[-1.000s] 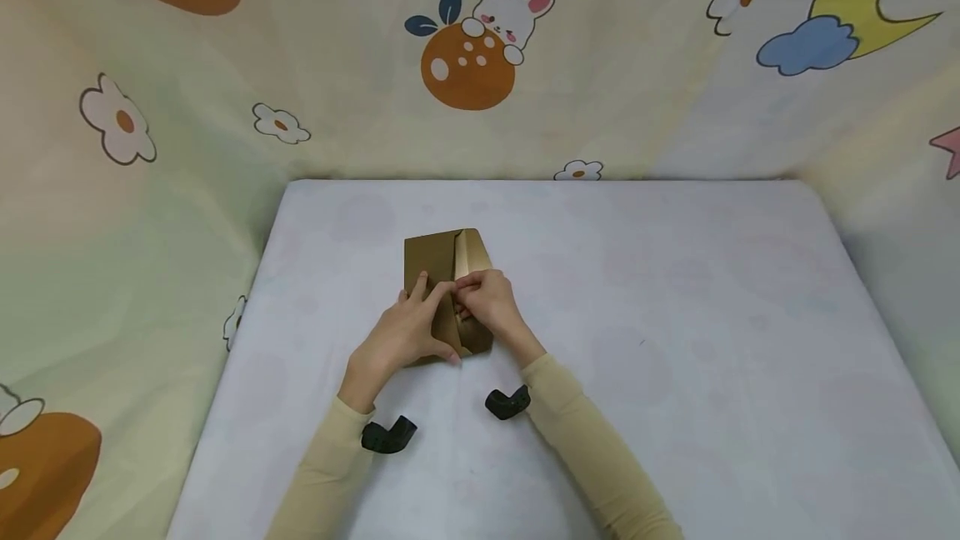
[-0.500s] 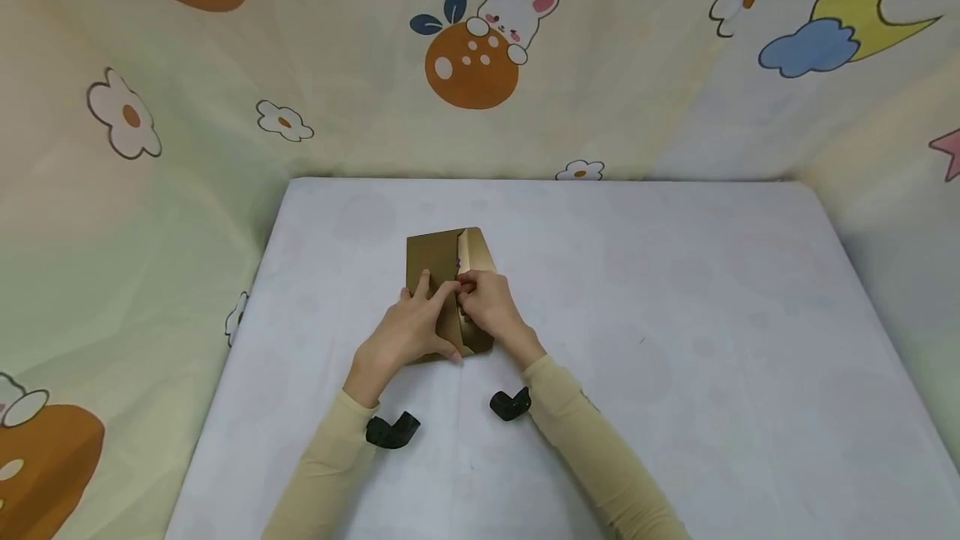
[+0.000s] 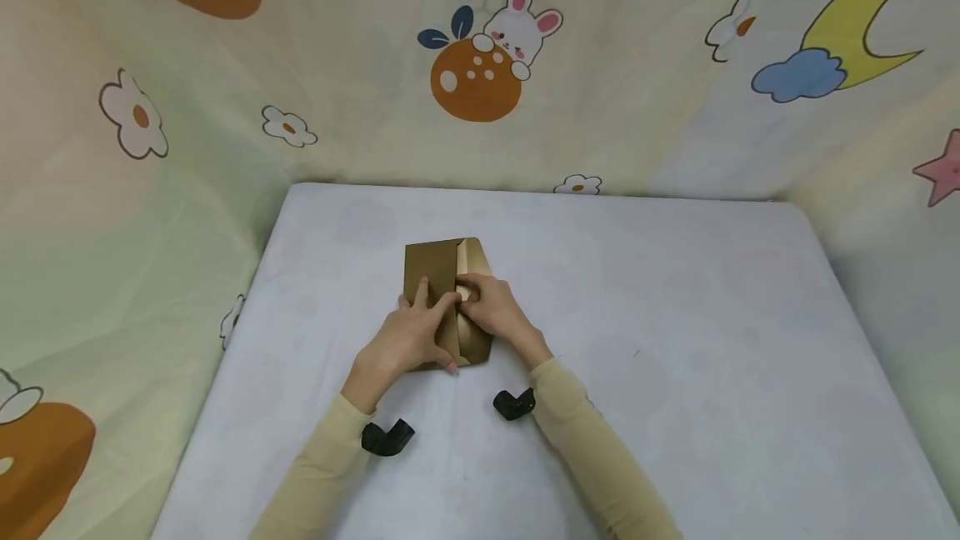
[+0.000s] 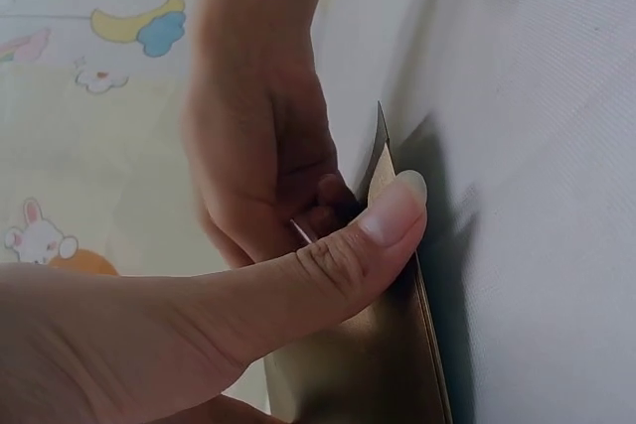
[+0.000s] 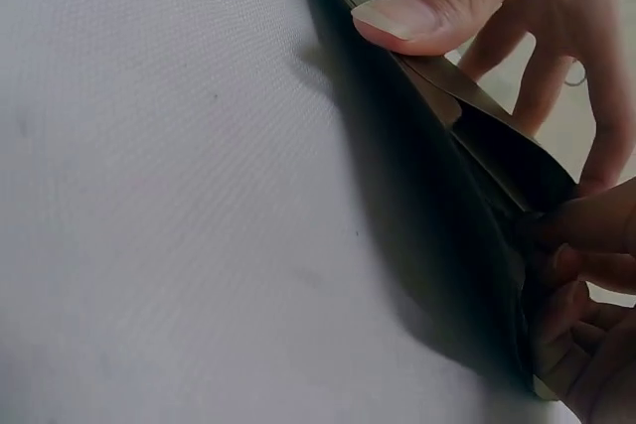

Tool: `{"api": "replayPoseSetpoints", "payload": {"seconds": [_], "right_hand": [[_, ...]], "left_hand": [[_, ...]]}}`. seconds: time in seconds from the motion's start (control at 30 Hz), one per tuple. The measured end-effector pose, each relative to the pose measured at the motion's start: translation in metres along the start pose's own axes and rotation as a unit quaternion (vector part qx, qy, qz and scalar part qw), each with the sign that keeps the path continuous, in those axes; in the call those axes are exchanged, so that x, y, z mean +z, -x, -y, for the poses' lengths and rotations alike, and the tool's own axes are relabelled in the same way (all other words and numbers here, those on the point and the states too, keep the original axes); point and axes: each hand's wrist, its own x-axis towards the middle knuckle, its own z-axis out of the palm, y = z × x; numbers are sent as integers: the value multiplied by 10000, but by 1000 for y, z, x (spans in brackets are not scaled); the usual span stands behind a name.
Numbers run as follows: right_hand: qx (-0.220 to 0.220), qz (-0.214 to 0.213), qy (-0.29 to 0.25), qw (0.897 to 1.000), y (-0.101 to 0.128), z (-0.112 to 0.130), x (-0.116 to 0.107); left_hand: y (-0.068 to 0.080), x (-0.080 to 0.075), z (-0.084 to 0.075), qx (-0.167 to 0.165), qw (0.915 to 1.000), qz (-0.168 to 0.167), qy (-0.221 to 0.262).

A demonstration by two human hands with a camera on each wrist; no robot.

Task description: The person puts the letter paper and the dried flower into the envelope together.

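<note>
A gold-brown envelope (image 3: 430, 263) lies on the white table, its flap (image 3: 476, 255) folded out to the right. My left hand (image 3: 405, 335) rests spread across its left part. The left thumb (image 4: 393, 213) presses near the front end of the envelope's mouth, and the index finger reaches the mouth's edge. At the mouth, my right hand (image 3: 491, 307) has its fingers curled and the thumb close to them. Between these fingers shows a small pale piece (image 3: 465, 293); its kind is hard to tell. The inside of the envelope is mostly dark in the right wrist view.
The white table (image 3: 675, 315) stretches around the envelope, widest to the right. A printed cloth (image 3: 360, 65) with cartoon patterns hangs behind and at the sides. Black curved pieces (image 3: 387, 437) sit at both sleeve cuffs.
Small purple and reddish spots at the envelope's mouth no longer show; a pale piece now shows between my right fingers. Both hands keep about the same place. The head view has shifted slightly.
</note>
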Motion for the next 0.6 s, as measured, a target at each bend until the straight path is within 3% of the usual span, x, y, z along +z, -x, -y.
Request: {"api": "replayPoseSetpoints", "payload": {"seconds": [0.13, 0.23, 0.4, 0.5, 0.6], "right_hand": [[68, 59, -116, 9999, 7, -2, -1], [-113, -244, -33, 9996, 12, -3, -2], [-917, -858, 518, 9907, 17, -7, -1], [-1331, -833, 696, 9851, 14, -12, 3], [-1458, -720, 683, 9843, 9, -12, 7]], "left_hand": [[-1, 4, -2, -157, 9995, 206, -165], [-3, 4, -6, -133, 9991, 236, -325], [-4, 5, -10, 39, 9973, 260, -685], [-3, 7, -10, 147, 9966, 241, -778], [-4, 7, -8, 213, 9955, 138, -914]]}}
